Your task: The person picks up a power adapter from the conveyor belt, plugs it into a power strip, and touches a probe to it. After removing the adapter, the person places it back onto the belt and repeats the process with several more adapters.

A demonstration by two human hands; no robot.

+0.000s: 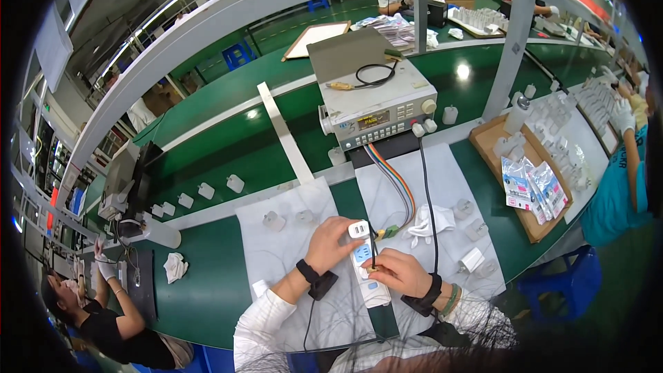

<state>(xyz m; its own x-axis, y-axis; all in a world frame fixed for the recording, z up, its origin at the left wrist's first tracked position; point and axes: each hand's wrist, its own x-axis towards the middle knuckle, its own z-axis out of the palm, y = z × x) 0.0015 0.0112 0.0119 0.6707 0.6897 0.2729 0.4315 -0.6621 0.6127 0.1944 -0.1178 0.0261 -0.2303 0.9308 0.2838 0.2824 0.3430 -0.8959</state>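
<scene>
My left hand [330, 243] grips a white charger [358, 229] with dark ports on its face, at the far end of a white power strip [373, 293] with a blue socket face. Beside that strip, my right hand [402, 273] pinches a small brass-coloured connector [373, 269] on a thin black cable. Both wrists wear black bands with wires. Just past my hands lies a green and yellow connector [391, 231], joined to rainbow ribbon wires [402, 185] from a grey test instrument [378, 93]. The charger's underside is hidden.
Single white chargers [273, 220] lie on the white sheets [324, 318], with a crumpled cloth [432, 224] to the right. A cardboard tray [483, 139] holds chargers and packets. More chargers [235, 183] line the green bench at left. Co-workers sit at both sides.
</scene>
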